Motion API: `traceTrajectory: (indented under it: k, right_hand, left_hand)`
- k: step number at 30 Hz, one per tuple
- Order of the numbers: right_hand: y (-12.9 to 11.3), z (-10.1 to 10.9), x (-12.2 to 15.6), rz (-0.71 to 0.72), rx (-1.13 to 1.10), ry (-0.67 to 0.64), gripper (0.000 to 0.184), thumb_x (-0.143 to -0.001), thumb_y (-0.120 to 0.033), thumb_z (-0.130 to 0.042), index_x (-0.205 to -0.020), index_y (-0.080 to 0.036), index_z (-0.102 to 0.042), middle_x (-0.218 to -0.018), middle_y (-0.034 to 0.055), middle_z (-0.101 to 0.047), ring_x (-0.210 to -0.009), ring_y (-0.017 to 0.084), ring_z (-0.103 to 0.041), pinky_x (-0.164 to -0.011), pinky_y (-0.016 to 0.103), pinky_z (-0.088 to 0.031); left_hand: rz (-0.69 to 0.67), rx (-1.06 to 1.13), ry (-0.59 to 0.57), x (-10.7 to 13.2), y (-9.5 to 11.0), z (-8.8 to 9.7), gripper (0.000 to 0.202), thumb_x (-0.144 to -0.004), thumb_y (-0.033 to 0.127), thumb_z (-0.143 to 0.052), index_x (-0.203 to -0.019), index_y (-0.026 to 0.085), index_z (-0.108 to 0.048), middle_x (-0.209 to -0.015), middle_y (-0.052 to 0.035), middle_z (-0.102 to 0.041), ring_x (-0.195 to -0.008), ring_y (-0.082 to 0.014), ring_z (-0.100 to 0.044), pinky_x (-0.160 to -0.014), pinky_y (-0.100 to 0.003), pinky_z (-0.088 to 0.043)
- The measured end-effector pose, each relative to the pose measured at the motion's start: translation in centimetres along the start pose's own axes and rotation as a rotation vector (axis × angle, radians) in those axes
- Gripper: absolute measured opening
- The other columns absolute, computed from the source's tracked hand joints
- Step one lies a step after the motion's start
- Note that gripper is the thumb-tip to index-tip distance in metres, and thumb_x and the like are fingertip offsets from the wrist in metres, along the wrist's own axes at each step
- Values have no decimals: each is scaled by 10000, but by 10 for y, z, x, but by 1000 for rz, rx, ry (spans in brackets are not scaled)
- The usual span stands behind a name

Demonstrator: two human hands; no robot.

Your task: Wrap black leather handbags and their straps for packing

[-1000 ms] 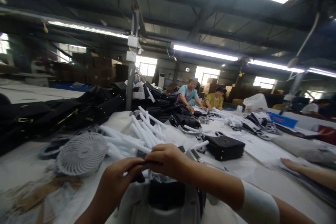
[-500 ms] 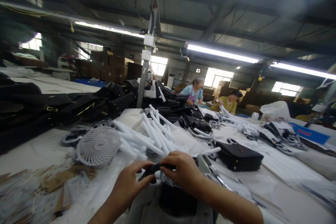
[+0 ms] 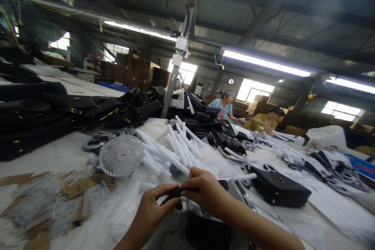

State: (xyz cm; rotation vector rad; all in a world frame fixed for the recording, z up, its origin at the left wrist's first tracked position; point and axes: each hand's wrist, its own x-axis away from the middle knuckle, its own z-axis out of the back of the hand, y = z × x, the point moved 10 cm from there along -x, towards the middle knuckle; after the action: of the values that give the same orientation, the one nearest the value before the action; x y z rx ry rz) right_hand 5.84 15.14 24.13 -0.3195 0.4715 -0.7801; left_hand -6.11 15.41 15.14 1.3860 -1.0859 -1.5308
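Observation:
My left hand (image 3: 155, 207) and my right hand (image 3: 205, 191) meet low in the middle of the view, both pinching a narrow black strap (image 3: 177, 195) between fingers and thumb. The strap runs down to a black bag (image 3: 202, 230) that sits under my wrists, partly wrapped in white cloth and mostly hidden. Just beyond my fingers lies a heap of white paper-wrapped rolls (image 3: 172, 152).
A white round fan (image 3: 121, 156) lies left of the rolls. Cardboard scraps and tags (image 3: 49, 199) litter the near left. Black bags (image 3: 58, 113) pile along the left; another black bag (image 3: 278, 189) sits right. Two people (image 3: 225, 107) work at the far end beyond a grey post (image 3: 172, 82).
The view has swung left and the fan now sits nearer the middle. My hands keep pinching the strap and have shifted slightly right. The other person's forearm at the right edge has left the view.

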Motion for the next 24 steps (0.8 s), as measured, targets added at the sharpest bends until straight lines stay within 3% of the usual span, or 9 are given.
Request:
traceTrajectory:
  k: [6,10,13,15,17,20,24]
  right_hand:
    - [3,-2,-8,-144,-96,-110,404,-698,-72,-801,-1041,-219,-646,-811,-33,-711,-764,152,-658,-690,218,-439]
    - [-8,-8,-22,-118,-44,-174,291,-691,-82,-802,-896,-198,-631,-763,-39,-690,-716,144,-647,-633,200,-425]
    - [-20,-13,-30,-9,148,-202,265,-724,-187,-817,-935,-199,-658,-935,26,-704,-856,193,-656,-701,237,-441]
    - [-22,-17,-29,13,268,-248,408,-721,-338,-840,-1063,-217,-653,-1045,65,-705,-967,256,-654,-761,286,-450]
    - [-18,-18,-25,-29,346,-306,557,-694,-442,-847,-1168,-254,-623,-1037,60,-725,-972,293,-668,-744,307,-449]
    - [-16,-17,-22,-68,433,-337,511,-716,-423,-821,-1177,-311,-631,-932,27,-749,-867,289,-699,-653,287,-415]
    - [-17,-14,-24,-104,487,-303,482,-725,-391,-808,-1178,-320,-660,-873,29,-758,-838,282,-699,-639,286,-393]
  left_hand:
    - [31,-31,-13,4,0,-2,271,-738,302,-781,-1000,235,-766,-1018,-42,-776,-999,-277,-699,-922,-362,-540]
    - [10,22,-4,2,0,-6,259,-755,333,-771,-987,218,-764,-983,-49,-779,-951,-274,-708,-860,-338,-560]
    - [49,59,16,2,-5,-2,294,-779,360,-745,-1036,217,-759,-1016,-52,-780,-967,-284,-711,-860,-348,-570]
    - [52,26,-26,3,-2,-1,314,-796,339,-715,-1093,241,-751,-1092,-43,-765,-1049,-302,-690,-947,-399,-543]
    - [29,-20,-83,4,5,-1,329,-811,316,-679,-1133,274,-737,-1143,-23,-746,-1118,-309,-661,-1034,-450,-484]
    - [25,-49,-111,7,11,0,346,-844,330,-635,-1182,303,-706,-1153,-8,-740,-1112,-296,-668,-1028,-451,-489]
    - [83,-125,83,13,8,21,297,-821,388,-646,-1077,287,-759,-1084,-20,-767,-1044,-296,-700,-962,-420,-539]
